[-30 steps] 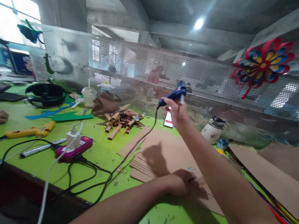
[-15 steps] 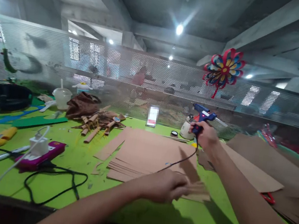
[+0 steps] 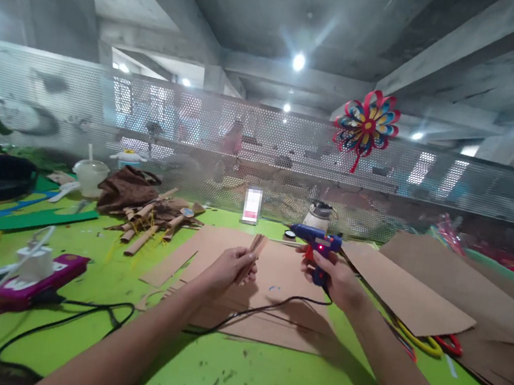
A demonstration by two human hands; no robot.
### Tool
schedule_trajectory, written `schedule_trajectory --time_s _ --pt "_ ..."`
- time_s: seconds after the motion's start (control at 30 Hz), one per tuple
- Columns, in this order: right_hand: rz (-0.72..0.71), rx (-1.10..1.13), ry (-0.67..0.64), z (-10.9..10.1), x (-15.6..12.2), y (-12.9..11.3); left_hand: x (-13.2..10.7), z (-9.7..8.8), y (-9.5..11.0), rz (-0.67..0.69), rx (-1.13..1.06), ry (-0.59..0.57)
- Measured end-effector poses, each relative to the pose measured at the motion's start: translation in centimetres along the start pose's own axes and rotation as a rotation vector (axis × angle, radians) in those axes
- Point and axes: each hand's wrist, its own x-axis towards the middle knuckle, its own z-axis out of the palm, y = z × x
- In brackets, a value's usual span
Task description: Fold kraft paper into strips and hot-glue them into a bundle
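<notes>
My left hand [image 3: 226, 268] is closed on a folded brown cardboard piece [image 3: 253, 254], lifted a little above the stack of brown cardboard sheets [image 3: 262, 321]. My right hand [image 3: 337, 281] grips a blue glue gun [image 3: 316, 240] by its handle, nozzle pointing left toward the cardboard piece, a red light lit on its side. The gun's black cord [image 3: 260, 309] trails across the sheets toward the left. Both hands hover over the green table [image 3: 259, 384].
A pile of rolled cardboard tubes [image 3: 148, 218] lies at the back left. A magenta power strip [image 3: 41, 277] with a white plug sits left. A phone [image 3: 252, 206], a white kettle [image 3: 317, 215], large cardboard sheets [image 3: 406, 290] and a perforated metal screen [image 3: 225, 143] stand behind.
My right hand brought the glue gun down and left, close to my left hand. My left hand lifted the folded cardboard piece off the stack. The camera view swung right.
</notes>
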Motion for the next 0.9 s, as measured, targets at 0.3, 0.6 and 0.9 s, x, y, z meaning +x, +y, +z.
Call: schedule_trajectory --time_s 0.3,0.6,0.9 --pt "0.074 -0.527 -0.08 1.0 -2.2 1.3 -0.5 0.5 -1.2 -0.081 0.113 -0.012" --pt "0.072 -0.798 0.028 0.7 -3.4 0.9 -1.8 2.5 0.2 -0.132 0.086 0.012" --pt "0.055 -0.989 0.099 1.3 -3.5 1.1 -1.8 2.9 -0.1 -0.189 -0.1 -0.016"
